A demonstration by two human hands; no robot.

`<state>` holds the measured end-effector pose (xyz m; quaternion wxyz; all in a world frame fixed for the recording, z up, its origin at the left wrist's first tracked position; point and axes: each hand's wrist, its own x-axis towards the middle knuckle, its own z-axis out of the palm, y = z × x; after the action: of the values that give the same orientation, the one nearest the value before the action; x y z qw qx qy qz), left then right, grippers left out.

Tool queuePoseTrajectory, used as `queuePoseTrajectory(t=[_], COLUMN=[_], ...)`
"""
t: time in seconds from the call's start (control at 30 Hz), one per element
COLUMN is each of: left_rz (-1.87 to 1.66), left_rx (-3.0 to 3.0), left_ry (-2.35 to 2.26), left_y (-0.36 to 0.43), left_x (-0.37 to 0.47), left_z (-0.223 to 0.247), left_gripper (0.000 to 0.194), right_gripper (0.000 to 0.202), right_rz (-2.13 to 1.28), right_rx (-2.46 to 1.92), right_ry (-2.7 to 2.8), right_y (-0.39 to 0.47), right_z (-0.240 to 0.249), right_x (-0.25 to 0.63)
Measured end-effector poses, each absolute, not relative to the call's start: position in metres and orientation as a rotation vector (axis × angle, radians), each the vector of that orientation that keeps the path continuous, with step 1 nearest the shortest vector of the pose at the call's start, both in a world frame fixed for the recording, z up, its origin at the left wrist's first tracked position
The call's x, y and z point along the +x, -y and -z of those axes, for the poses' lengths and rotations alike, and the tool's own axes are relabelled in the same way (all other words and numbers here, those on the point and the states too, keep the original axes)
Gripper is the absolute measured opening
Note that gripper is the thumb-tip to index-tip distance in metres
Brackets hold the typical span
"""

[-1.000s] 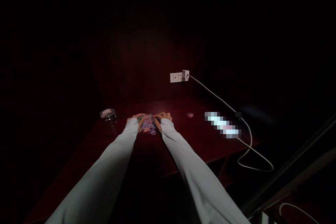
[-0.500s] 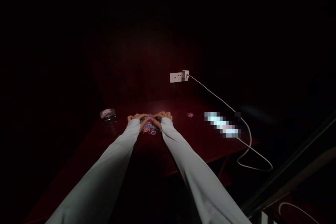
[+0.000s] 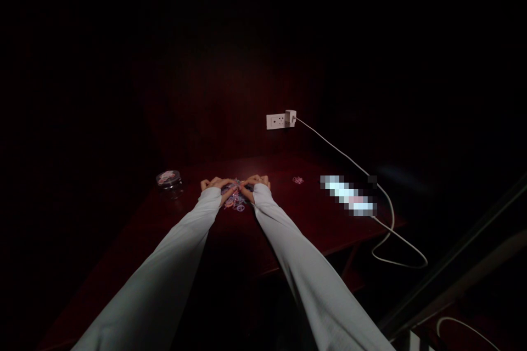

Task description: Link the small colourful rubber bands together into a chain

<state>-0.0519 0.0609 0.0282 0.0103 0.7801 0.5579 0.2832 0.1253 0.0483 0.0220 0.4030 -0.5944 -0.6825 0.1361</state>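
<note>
A pile of small pink and purple rings that look like elastic hair ties [image 3: 235, 204] lies on the dark red table. Over its left side is my left hand [image 3: 215, 183], thumb and index finger brought together in a pinch. My right hand [image 3: 257, 182] mirrors it from the other side, also pinching. The fingertips of both hands nearly meet above the pile. Anything between them is too small to make out. A smaller bunch of pink rings [image 3: 298, 180] lies apart, to the right of my right hand.
A clear round jar [image 3: 170, 185] with a pink-patterned lid stands at the left. On the right lies a bright, blurred-out device [image 3: 348, 196], joined by a white cable [image 3: 346, 154] to a charger [image 3: 290, 116] in the wall socket [image 3: 275, 122]. The surroundings are very dark.
The fingertips have shifted very slightly over the pile, the left hand a touch to the right. Everything else stays in place.
</note>
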Motion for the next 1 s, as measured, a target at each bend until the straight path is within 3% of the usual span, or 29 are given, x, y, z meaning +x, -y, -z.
queuePoseTrajectory(t=[0.87,1.0], left_rz=[-0.908,-0.926], left_rx=[2.471,2.462], left_ry=[-1.719,-1.69], left_y=[-0.0625,-0.0625], left_x=[-0.0579,-0.0574], left_z=[-0.0216,-0.0216], left_gripper=[0.023,0.036], right_gripper=[0.005,0.006], right_rz=[-0.36,-0.365], right_rx=[-1.495,-1.499], right_ry=[1.614,1.612], right_y=[-0.053,-0.0515], right_z=[-0.0193,-0.0212], right_x=[0.129,0.1291])
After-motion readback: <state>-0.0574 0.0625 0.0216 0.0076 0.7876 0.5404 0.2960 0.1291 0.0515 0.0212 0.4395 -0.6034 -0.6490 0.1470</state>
